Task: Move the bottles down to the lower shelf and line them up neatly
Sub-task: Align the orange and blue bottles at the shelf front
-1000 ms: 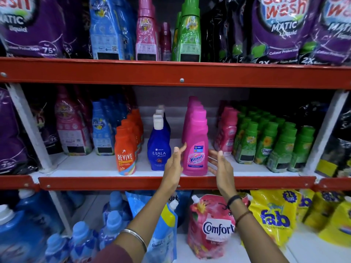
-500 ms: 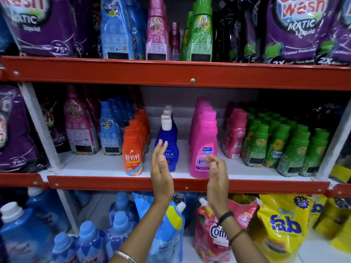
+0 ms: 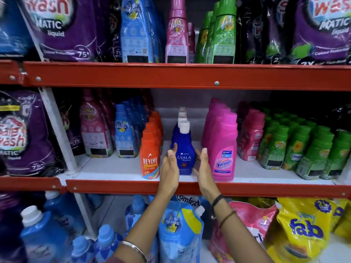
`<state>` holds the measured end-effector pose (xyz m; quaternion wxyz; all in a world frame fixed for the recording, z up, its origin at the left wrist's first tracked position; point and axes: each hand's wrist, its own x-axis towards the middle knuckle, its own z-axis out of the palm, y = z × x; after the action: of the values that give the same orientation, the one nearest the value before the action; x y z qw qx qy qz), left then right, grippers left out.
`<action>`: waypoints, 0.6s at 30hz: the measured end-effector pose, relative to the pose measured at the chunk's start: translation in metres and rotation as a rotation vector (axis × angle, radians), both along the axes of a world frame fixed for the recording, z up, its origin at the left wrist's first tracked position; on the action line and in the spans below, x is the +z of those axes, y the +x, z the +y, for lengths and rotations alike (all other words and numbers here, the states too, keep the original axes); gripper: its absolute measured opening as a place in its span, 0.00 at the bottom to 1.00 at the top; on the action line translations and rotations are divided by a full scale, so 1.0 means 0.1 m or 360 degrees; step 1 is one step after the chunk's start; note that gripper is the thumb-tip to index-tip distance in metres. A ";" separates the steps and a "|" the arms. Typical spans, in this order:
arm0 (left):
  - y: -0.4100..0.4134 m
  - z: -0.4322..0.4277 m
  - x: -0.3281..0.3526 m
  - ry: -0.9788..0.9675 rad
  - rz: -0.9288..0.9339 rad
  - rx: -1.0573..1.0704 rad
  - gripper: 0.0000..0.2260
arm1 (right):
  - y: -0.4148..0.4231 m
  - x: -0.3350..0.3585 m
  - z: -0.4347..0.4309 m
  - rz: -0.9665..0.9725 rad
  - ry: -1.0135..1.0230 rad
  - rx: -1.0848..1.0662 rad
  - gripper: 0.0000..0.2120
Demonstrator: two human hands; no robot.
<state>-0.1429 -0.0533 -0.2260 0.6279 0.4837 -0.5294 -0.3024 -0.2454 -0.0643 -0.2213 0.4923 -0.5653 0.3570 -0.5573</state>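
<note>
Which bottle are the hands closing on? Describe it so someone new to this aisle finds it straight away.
Look at the middle red shelf, about mid-width. Between the orange Revive bottles and the pink Vanish bottles runs a single file of dark blue bottles. It is the front one, the Ujala bottle: pear-shaped with a white cap, flanked by the left hand and right hand.

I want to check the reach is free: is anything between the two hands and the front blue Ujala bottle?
Nothing visible. The left hand and right hand flank the Ujala bottle, open, with the Revive bottle and Vanish bottle outside them.
</note>
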 end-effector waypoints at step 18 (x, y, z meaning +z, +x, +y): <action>0.08 0.22 0.05 0.0102 0.0089 -0.0115 0.29 | -0.06 -0.03 0.12 -0.0053 0.0064 -0.0146 0.37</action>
<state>-0.1353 -0.0318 -0.2215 0.6152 0.4756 -0.5188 -0.3551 -0.2511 -0.0520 -0.2247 0.4832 -0.5290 0.3855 -0.5814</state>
